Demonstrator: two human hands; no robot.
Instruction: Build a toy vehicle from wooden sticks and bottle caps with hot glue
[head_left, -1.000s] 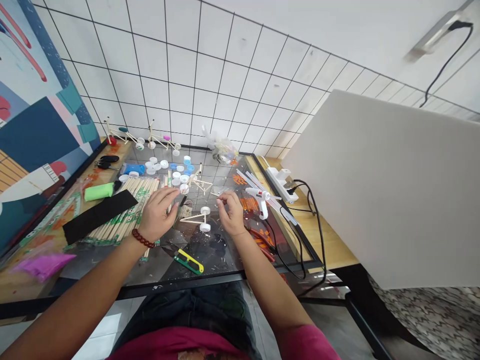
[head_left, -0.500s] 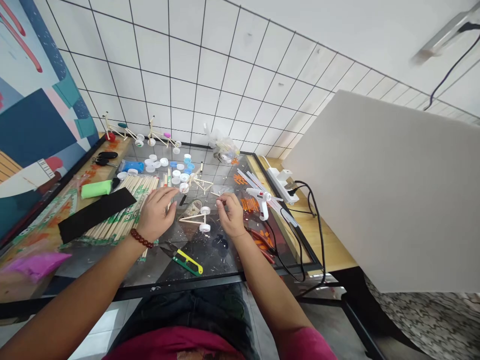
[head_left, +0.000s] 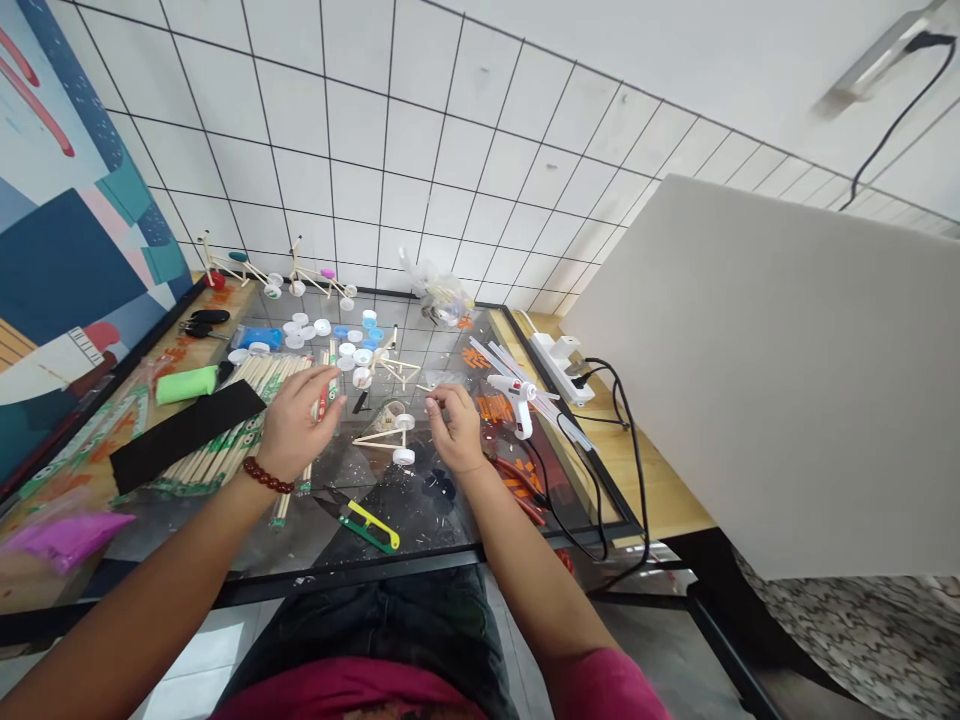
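Note:
My left hand (head_left: 298, 422) hovers beside the bundle of wooden chopsticks (head_left: 225, 430), fingers apart and nothing in them. In my right hand (head_left: 456, 428) the thumb and fingers pinch a short wooden stick (head_left: 424, 388), its tip poking out to the left. Between the hands lies a triangular stick frame (head_left: 375, 437) with two white bottle-cap wheels (head_left: 403, 457). Just beyond it, another stick frame (head_left: 397, 371) stands near several white and blue caps (head_left: 363, 356). Thread snips (head_left: 367, 525) with yellow and green handles rest in front.
A white glue gun (head_left: 516, 400) lies on clear glue sticks (head_left: 559, 410) at right, its cable near red-handled pliers (head_left: 521, 475). A power strip (head_left: 559, 365) is beyond the edge. Finished stick tricycles (head_left: 300, 270) line the back. A black strip (head_left: 187, 435) and green clay (head_left: 186, 385) lie left.
My left hand has drawn slightly left, away from the wheeled frame. My right hand keeps its pinch on the stick almost in place. The whole view has shifted a little.

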